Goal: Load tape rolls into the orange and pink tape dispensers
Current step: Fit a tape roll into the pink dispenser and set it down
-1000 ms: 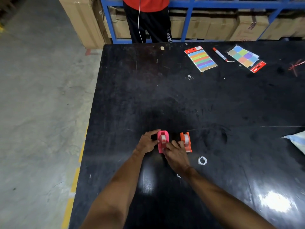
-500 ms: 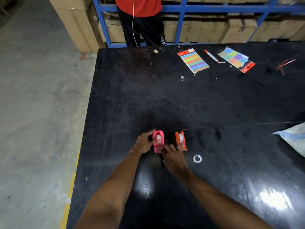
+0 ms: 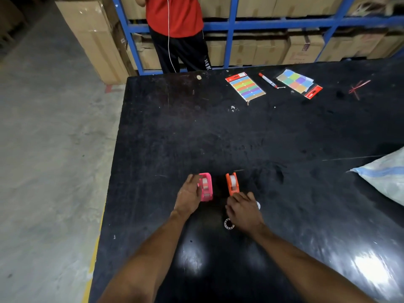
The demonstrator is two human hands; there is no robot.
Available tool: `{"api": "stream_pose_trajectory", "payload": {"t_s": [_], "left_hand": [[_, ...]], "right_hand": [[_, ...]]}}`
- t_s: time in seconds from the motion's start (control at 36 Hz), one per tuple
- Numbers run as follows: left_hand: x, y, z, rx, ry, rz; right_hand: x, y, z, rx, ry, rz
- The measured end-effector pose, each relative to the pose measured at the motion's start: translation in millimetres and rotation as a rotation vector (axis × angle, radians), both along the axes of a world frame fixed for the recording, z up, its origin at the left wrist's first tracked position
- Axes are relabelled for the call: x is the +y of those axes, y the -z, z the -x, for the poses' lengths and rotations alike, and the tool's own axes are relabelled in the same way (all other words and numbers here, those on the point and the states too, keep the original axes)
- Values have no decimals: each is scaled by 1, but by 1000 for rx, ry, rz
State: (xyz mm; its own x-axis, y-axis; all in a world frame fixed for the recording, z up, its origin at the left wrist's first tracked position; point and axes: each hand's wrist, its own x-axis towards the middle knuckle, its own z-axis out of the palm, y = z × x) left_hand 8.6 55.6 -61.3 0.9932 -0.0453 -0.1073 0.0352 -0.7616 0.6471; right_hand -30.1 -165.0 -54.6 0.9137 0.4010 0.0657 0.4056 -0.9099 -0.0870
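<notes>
Two small plastic dispensers stand before you on the wide black glossy table (image 3: pixel 284 132), and you can place everything else from the pink plastic tape dispenser (image 3: pixel 206 187). Your left hand (image 3: pixel 189 196) lies against its left side, fingers loosely curved along the shell, steadying it but not closed around it. Just right of the pink one stands the orange plastic tape dispenser (image 3: pixel 232 184), a pale roll showing in each. Your right hand (image 3: pixel 243 209) rests palm down nearer you than the orange one, fingertips touching its near end, fingers spread and holding nothing that shows. A small white ring-shaped tape core (image 3: pixel 228 223) lies nearest you of all, by that wrist. Both shells look light and stiff and would likely skid on the slick top, so pinch each by its flat side walls, well clear of the cutter end.
</notes>
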Motion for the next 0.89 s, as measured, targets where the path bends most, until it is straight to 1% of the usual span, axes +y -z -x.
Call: {"api": "stream_pose_trajectory", "payload": {"t_s": [0.08, 0.17, 0.22, 0.28, 0.33, 0.39, 0.53, 0.69, 0.78, 0.83, 0.89], "left_hand": [[-17, -10, 17, -94, 96, -41], [-35, -10, 34, -120, 210, -33], [-45, -3, 45, -92, 282, -33], [-53, 4, 52, -18, 361, -62], [-60, 10, 56, 78, 421, -85], [-66, 16, 57, 120, 453, -106], [-72, 32, 62, 182, 486, -129], [-72, 33, 68, 169, 489, -110], [-60, 23, 65, 123, 465, -34], [-45, 13, 58, 79, 413, 19], [-23, 4, 48, 42, 352, 27]], "right_hand": [[-27, -3, 8, -24, 109, -1], [-48, -1, 15, 9, 202, 13], [-58, 2, 19, 73, 259, 30], [-63, 6, 22, 154, 302, 31], [-66, 9, 23, 242, 316, 25], [-67, 13, 23, 315, 319, 6], [-62, 12, 23, 413, 348, -66], [-64, 6, 20, 458, 379, -108], [-64, -4, 13, 435, 387, -144], [-60, -13, 4, 389, 368, -161], [-51, -23, -8, 352, 325, -181]]}}
